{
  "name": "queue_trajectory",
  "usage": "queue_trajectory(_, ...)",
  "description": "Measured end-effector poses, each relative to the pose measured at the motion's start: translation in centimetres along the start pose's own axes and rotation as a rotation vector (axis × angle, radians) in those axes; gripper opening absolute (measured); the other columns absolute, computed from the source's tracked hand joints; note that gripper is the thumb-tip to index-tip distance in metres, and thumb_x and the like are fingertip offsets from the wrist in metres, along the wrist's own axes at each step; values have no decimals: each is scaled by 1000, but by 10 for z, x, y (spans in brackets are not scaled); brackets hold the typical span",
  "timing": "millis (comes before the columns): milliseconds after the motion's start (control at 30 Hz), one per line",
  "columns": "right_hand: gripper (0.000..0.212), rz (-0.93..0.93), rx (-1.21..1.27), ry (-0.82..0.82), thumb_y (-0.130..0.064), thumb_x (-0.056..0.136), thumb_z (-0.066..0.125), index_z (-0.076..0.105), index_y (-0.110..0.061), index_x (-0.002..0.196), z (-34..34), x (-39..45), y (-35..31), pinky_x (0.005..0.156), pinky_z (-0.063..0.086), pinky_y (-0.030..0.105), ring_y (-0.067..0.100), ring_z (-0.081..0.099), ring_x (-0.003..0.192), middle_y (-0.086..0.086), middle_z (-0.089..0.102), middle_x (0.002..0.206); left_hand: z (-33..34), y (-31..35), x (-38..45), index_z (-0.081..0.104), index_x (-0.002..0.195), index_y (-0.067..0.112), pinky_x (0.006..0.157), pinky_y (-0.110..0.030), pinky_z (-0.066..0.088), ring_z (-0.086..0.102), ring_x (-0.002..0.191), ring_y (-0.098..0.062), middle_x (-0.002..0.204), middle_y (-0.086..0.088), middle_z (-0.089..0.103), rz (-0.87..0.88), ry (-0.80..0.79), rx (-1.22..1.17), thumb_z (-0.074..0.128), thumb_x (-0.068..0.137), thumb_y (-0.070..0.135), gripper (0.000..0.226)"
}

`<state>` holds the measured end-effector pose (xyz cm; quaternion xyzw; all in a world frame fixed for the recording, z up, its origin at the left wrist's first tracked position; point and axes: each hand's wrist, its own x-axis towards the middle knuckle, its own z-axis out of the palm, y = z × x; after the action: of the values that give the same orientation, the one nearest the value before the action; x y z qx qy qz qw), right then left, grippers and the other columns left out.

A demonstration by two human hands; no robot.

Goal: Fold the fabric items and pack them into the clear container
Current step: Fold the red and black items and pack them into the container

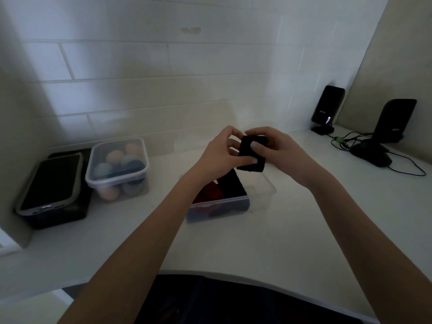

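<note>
A small folded black fabric piece (248,157) is held in the air above the clear container (264,195). My left hand (217,155) grips its left edge with curled fingers. My right hand (278,153) pinches it from the right, thumb pressed on its front face. The open container stands on the white counter and holds a red fabric (211,192) and a black fabric (232,185) in its left half. Its right half looks bare.
A lidded clear box of coloured balls (119,167) stands at the left. Beside it a phone (50,183) lies on a black case. Two black stands (327,108) with cables sit at the back right. The tiled wall is close behind.
</note>
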<state>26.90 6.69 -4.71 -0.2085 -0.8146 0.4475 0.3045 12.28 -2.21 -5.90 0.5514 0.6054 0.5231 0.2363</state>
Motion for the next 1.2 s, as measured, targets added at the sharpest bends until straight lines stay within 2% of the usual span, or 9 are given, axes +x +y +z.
queue_trajectory(133,18,-101,-89,63,-9,86,63,65,-14,103,-3,-2,-6,76,47,12,5,62,87,1,67,97,2,0,-1,52,100,20,75,-24,55,68,80,-9,87,4,69,-4,-32,69,83,65,23,47)
queue_trajectory(333,20,-141,-166,39,-6,79,69,64,-16,96,-3,-11,0,79,49,17,10,63,89,1,68,93,2,-4,4,53,87,18,69,-29,49,59,79,-20,87,-1,61,127,-96,394,75,66,7,32)
queue_trajectory(433,24,-151,-381,-83,-4,72,72,65,-20,89,-10,-17,3,77,48,22,8,60,82,-5,67,85,3,-11,3,49,81,17,71,-39,50,57,81,-24,92,-5,60,172,-109,525,71,63,2,33)
queue_trajectory(600,19,-138,-616,-307,-8,71,76,66,-21,80,-7,-20,0,67,42,14,6,53,75,-8,63,81,8,-14,5,46,80,20,70,-33,45,52,79,-21,85,3,49,222,-203,691,75,66,11,33)
queue_trajectory(667,12,-113,-705,-346,-12,73,76,67,-15,80,-5,-18,1,64,39,15,4,51,72,-10,60,77,4,-14,5,56,88,18,72,-31,48,54,85,-18,89,4,52,181,-257,719,73,67,6,30)
queue_trajectory(767,8,-72,-850,-383,-11,76,71,66,-10,81,0,-9,2,64,41,25,19,57,76,0,64,81,-4,-12,3,64,100,17,78,-30,48,54,88,-14,97,-1,63,150,-301,751,67,71,5,32)
queue_trajectory(900,5,45,-984,-492,-8,78,65,68,-9,82,8,5,-4,61,39,26,21,54,74,4,62,83,-12,-9,-7,62,106,20,87,-36,44,50,103,-20,108,-2,61,187,-193,865,69,74,15,33)
queue_trajectory(1033,15,202,-1067,-637,-20,79,67,71,-7,87,14,12,-8,71,50,32,20,58,71,8,70,86,-11,-9,-20,48,117,21,80,-36,47,52,91,-19,107,-3,57,117,-150,816,70,75,16,47)
queue_trajectory(1200,24,166,-972,-628,-13,81,69,66,-15,104,8,11,-16,77,46,28,19,61,89,0,67,94,-11,-8,-25,57,106,20,80,-37,50,58,89,-18,96,-1,63,89,-202,750,70,78,22,31)
